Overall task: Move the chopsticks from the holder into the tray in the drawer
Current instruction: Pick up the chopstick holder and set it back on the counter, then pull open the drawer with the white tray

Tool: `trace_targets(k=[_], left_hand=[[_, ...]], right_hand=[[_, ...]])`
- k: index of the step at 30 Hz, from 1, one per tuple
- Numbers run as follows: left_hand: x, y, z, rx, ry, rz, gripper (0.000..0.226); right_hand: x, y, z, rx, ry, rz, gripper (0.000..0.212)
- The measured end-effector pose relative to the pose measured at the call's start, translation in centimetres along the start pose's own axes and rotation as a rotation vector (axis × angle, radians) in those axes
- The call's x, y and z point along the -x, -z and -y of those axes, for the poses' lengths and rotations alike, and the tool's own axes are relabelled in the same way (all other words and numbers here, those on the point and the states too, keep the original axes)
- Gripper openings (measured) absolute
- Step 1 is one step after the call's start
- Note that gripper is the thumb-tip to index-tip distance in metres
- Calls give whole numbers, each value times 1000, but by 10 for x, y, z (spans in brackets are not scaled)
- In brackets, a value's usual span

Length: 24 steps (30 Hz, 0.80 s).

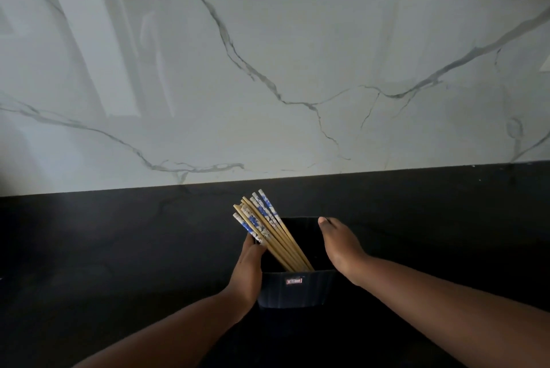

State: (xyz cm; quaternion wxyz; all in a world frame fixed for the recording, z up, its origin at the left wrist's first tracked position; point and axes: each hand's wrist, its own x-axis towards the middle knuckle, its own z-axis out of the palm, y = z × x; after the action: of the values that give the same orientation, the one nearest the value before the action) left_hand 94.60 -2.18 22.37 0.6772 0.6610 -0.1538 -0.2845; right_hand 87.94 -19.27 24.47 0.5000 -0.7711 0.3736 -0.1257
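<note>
Chopsticks (269,230) standing bundled in dark holder (296,290) on black counter (119,248), leaning left, patterned ends up. Left hand (248,269) lying against holder's left side, fingers straight, touching bundle. Right hand (342,248) hovering over right rim, fingers relaxed, gripping nothing. Marble wall (268,55) standing behind.

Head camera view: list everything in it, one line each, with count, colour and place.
chopsticks: a bundle, exact count unclear, tan wood with blue-and-white patterned tops, standing in the holder and leaning left
holder: one, dark, small label on its near face, on the countertop
countertop: one, black, lower half of the view
wall: one, white marble with grey veins, behind the countertop
left hand: one, against the holder's left side, beside the chopsticks
right hand: one, fingers straight, over the holder's right rim
</note>
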Motion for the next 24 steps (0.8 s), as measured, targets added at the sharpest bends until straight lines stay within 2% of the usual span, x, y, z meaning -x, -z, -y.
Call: trace_targets(k=[4, 8, 10, 13, 16, 20, 24], left_hand=[[6, -7, 3, 8, -54, -88, 31], [10, -11, 3, 3, -85, -99, 32], [13, -13, 2, -13, -103, -105, 42], [27, -14, 5, -39, -125, -143, 60], [54, -16, 21, -71, -2, -213, 91], [104, -23, 55, -286, -6, -302, 79], [145, -19, 86, -860, -81, -242, 73]], right_hand=[[1, 4, -7, -216, -16, 96, 47], [2, 16, -12, -266, 7, 232, 66], [4, 29, -21, -260, 45, 236, 74], [16, 51, -45, -241, 102, 204, 70], [35, 68, -81, -206, 135, 252, 64], [76, 83, -127, 39, 304, 386, 68], [122, 88, -149, 227, 616, 444, 65]])
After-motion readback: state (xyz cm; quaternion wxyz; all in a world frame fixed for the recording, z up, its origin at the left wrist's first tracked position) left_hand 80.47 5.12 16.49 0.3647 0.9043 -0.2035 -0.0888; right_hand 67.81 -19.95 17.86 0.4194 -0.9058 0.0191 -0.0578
